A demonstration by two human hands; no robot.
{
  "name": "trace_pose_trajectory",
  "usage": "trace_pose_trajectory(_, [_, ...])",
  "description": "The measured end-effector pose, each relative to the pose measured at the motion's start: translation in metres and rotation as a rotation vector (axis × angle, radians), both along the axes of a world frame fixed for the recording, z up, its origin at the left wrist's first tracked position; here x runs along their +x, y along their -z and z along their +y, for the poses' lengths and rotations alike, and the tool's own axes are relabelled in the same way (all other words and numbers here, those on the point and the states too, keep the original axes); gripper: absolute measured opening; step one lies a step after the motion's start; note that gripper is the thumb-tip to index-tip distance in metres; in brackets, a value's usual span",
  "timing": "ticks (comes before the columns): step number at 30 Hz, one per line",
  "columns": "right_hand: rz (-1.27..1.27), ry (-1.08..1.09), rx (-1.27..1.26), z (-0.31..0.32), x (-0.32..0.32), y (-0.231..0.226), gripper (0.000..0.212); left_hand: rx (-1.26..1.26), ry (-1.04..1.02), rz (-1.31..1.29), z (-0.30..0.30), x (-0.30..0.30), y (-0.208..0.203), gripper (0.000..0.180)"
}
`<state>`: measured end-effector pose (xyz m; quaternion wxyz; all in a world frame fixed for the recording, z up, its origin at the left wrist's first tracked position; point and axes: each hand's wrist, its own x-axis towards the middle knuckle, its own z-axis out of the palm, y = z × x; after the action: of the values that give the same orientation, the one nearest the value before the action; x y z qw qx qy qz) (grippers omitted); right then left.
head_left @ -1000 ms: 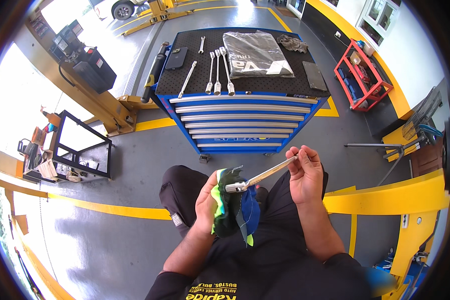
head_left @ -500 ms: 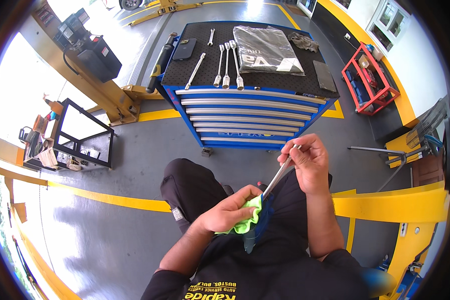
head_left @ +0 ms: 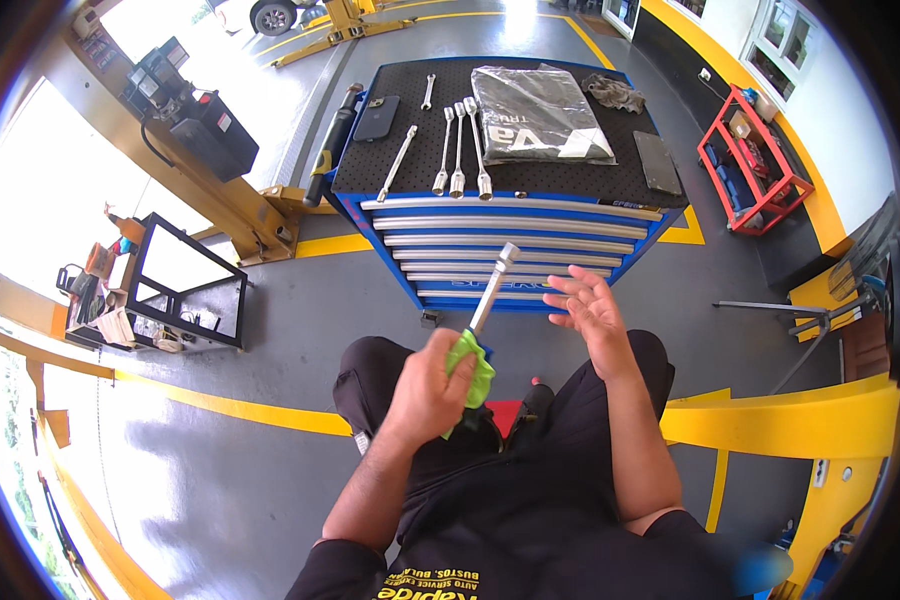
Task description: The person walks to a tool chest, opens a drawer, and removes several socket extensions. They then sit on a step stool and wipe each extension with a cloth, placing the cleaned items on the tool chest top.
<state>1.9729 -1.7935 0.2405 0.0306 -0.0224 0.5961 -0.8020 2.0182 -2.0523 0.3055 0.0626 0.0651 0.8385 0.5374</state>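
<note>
My left hand [head_left: 427, 398] is closed around a bright green cloth [head_left: 478, 380] wrapped about the lower part of a silver socket wrench [head_left: 489, 300]. The wrench tilts up and away, its socket end pointing toward the tool cabinet; its lower end is hidden by hand and cloth. A bit of blue shows beside the cloth, too small to name. To the right of the wrench, my right hand [head_left: 592, 325] is raised with fingers apart, holding nothing. On the cabinet top, three similar socket wrenches [head_left: 458, 150] lie side by side, with another [head_left: 397, 165] to their left.
The blue tool cabinet [head_left: 515, 235] stands ahead. Its black mat carries a small wrench [head_left: 428, 92], a phone [head_left: 377, 118], a plastic-wrapped package [head_left: 542, 115], a crumpled rag [head_left: 614, 93] and a dark flat object [head_left: 656, 162]. A black cart [head_left: 192, 265] is left, a red rack [head_left: 755, 165] right.
My right hand has let go of the wrench end and opened. My left hand has turned, bringing the wrench more upright and farther left, its socket end now toward the cabinet.
</note>
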Motion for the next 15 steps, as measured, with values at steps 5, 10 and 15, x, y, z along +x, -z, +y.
trace_pose_trajectory(5, [-0.224,-0.06,0.346,0.019,0.009,0.113,0.042,-0.425,-0.3,0.291,-0.03,-0.108,-0.02,0.02])
trace_pose_trajectory(10, [-0.139,-0.132,0.448,-0.003,0.015,0.11,0.041,-0.816,-0.32,0.197,-0.023,-0.224,-0.022,0.024])
trace_pose_trajectory(15, [-0.03,-0.151,0.798,0.005,0.016,0.123,0.039,-1.091,-0.254,0.144,-0.01,-0.28,-0.004,0.026])
